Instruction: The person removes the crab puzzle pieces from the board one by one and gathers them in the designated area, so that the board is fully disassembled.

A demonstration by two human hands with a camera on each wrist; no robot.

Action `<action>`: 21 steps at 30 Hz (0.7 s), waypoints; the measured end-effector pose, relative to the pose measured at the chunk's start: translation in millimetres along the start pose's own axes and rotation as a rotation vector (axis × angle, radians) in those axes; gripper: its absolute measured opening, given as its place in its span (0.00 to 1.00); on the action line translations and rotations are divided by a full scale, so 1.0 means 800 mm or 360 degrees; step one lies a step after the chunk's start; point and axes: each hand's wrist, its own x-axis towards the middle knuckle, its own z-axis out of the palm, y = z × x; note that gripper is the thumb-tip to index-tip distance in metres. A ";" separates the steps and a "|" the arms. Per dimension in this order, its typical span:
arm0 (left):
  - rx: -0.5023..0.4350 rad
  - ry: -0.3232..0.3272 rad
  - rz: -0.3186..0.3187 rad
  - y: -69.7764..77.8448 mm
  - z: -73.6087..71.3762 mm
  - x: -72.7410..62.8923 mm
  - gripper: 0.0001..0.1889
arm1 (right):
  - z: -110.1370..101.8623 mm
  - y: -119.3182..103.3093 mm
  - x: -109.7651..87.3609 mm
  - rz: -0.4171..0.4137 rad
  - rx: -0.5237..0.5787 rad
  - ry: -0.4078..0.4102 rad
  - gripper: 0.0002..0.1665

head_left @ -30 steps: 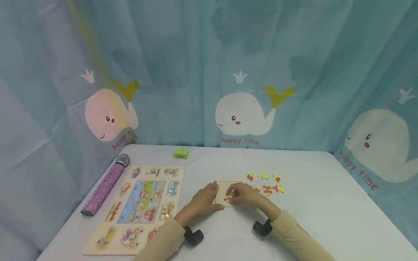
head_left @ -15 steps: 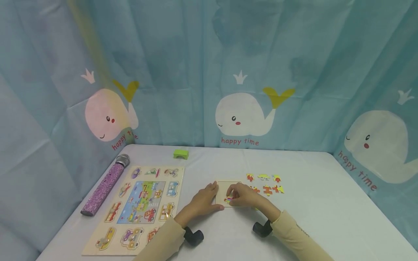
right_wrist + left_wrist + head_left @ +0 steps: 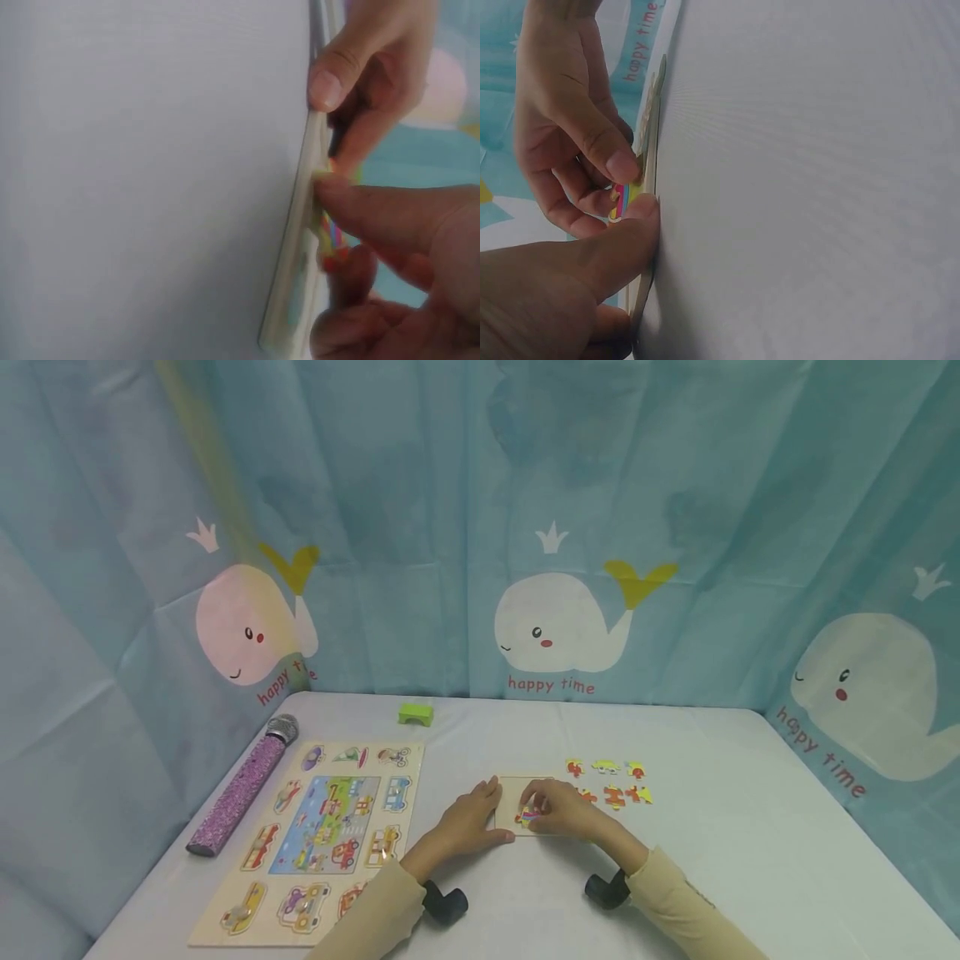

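Note:
My right hand [image 3: 562, 810] pinches a small jigsaw piece [image 3: 525, 817] over the near part of a shallow wooden puzzle tray [image 3: 513, 789]. The piece carries rainbow stripes with yellow and red, and the fingers hide part of it. In the right wrist view, thumb and fingertips meet on the piece [image 3: 331, 229] close against the tray rim [image 3: 289, 277]. My left hand [image 3: 467, 822] rests along the tray's left side, its fingers extended toward the far corner and its thumb at the near edge. In the left wrist view that thumb [image 3: 639, 214] presses the rim.
Several loose jigsaw pieces [image 3: 615, 797] lie right of the tray, partly behind my right hand. A large wooden vehicle puzzle board [image 3: 288, 893] lies on the left beside a purple glittery microphone [image 3: 238, 795]. A green block [image 3: 416, 714] stands at the back. A whale-print curtain [image 3: 420, 610] encloses the table.
My right hand's fingers shift slightly on the striped piece, and more of it shows now. The right wrist moves a little to the right. My left hand and the tray stay put.

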 end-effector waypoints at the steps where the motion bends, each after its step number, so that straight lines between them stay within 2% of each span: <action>1: -0.0004 0.0000 -0.0002 0.000 0.000 0.000 0.42 | -0.001 0.001 0.000 0.0012 0.0004 0.0012 0.14; 8: -0.0012 -0.0011 -0.0055 0.002 0.001 0.000 0.42 | -0.010 0.016 0.000 0.0041 0.0078 0.0089 0.04; 17: -0.0002 -0.0022 -0.0045 0.002 0.001 0.000 0.42 | -0.015 0.030 -0.007 0.0043 0.0244 0.0093 0.04; 21: 0.0002 -0.0014 -0.0028 0.001 -0.002 0.000 0.42 | -0.029 0.037 -0.018 0.0193 0.0412 0.0166 0.09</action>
